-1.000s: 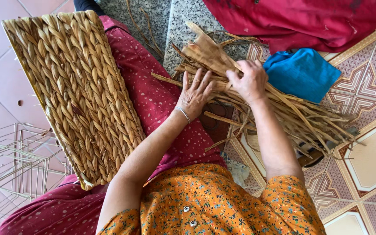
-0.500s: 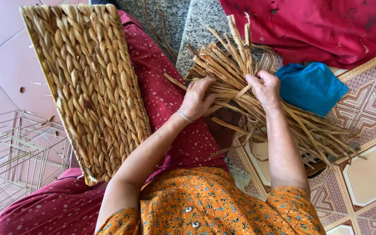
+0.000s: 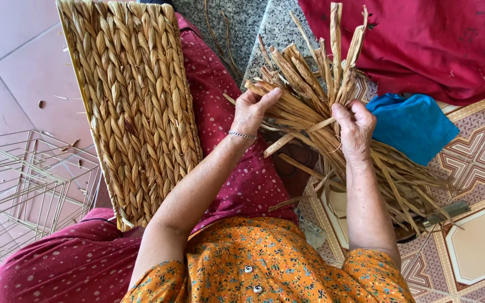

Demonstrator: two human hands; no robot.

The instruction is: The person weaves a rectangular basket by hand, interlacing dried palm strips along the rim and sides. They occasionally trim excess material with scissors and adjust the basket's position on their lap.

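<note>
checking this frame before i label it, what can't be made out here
Head view only:
- Left hand palm: turned away among the dried straw bundle.
- Right hand fingertips: buried in the strands.
- Woven mat top: cut off by the frame edge.
- Wire frame: cut off at the left edge.
- Dark object under the straw's lower end: mostly covered.

I can't see the woven panel's (image 3: 136,106) top end or the wire frame's (image 3: 18,191) left side; both run off the edge. My left hand's (image 3: 252,109) palm is turned away, against the straw bundle (image 3: 310,90).

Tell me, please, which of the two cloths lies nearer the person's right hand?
The small blue cloth, lying just beside the right hand; the large red cloth lies farther up.
</note>
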